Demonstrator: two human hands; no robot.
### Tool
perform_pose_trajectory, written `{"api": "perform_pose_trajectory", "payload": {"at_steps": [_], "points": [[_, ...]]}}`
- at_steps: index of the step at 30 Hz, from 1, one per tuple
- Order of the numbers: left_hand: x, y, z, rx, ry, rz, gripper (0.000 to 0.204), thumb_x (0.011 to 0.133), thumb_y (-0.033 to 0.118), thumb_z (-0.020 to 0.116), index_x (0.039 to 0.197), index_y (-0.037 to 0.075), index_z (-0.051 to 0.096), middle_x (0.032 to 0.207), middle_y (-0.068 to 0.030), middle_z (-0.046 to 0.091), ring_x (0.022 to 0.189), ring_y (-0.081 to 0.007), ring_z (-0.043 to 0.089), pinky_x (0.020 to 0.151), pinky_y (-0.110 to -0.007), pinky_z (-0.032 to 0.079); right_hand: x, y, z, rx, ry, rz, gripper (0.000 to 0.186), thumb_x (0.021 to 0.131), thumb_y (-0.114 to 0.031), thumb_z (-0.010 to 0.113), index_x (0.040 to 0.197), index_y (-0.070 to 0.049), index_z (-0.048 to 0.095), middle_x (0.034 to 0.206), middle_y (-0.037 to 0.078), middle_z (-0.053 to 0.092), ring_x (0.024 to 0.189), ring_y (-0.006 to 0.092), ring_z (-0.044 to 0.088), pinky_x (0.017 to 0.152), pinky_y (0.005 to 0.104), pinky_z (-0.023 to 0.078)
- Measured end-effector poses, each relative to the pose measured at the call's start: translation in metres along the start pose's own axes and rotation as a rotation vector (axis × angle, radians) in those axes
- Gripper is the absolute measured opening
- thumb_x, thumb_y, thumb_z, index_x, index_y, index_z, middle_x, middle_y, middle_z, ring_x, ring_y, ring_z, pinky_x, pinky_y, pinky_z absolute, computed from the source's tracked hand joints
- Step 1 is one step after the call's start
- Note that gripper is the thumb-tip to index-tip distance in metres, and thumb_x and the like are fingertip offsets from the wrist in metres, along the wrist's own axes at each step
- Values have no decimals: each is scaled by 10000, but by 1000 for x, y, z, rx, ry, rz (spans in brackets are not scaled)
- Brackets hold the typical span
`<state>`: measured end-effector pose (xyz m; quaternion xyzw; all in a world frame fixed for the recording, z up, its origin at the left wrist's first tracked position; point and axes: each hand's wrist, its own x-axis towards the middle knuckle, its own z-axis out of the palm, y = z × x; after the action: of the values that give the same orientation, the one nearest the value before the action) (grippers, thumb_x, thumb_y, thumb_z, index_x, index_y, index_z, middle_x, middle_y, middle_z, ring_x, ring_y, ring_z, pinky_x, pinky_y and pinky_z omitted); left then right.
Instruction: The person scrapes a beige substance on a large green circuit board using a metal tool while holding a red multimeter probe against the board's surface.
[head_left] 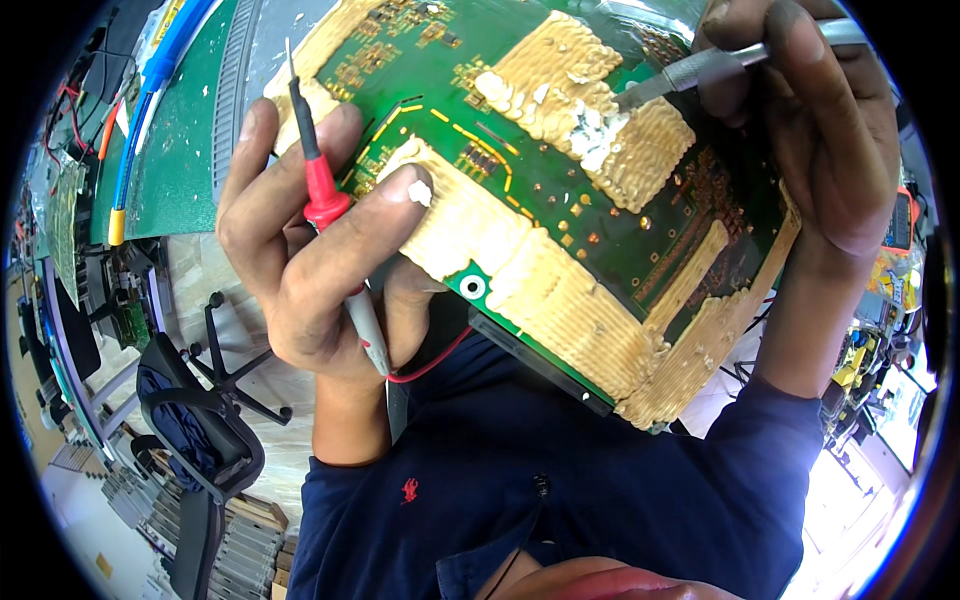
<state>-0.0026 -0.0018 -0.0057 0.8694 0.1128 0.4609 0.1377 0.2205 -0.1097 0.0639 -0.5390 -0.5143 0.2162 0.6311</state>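
Note:
My left hand (300, 250) grips the edge of a green circuit board (540, 165), its thumb pressed on the board's face. A red and grey test probe (326, 203) is also tucked between its fingers, metal tip up and red wire below. Tan, ribbed patches of coating (560, 300) cover parts of the board. My right hand (830, 140) is closed on a slim metal knife-like tool (700, 70). The tool's end touches the upper tan patch (545, 75), beside a scraped white spot (597, 135). White crumbs lie around that spot, and one sits on my left thumb.
Behind the board, at upper left, is a green work mat (190, 130) with a blue cable (160, 70) ending in a yellow tip. A black office chair (200, 420) stands on the floor to the left. Cluttered benches line both sides, with an orange-edged meter (902, 220) at right.

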Motion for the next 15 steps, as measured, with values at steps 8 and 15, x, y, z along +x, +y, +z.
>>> {"api": "perform_pose_trajectory", "payload": {"at_steps": [8,15], "points": [[1,0,1,-27,18,-6,239,802,262,610,954,94,535,1099,-186,542,1180,-360,410,1009,-459,292,5,16,-11,13,-140,-193,310,839,-263,578,781,41,591,704,125,624,617,144,599,562,245,488],[4,3,5,-28,49,-9,215,769,186,650,925,95,533,1083,-180,545,1162,-363,431,1002,-461,307,3,-5,-7,-119,-48,65,336,856,-262,546,797,63,605,681,138,626,557,145,597,532,241,490]]}}
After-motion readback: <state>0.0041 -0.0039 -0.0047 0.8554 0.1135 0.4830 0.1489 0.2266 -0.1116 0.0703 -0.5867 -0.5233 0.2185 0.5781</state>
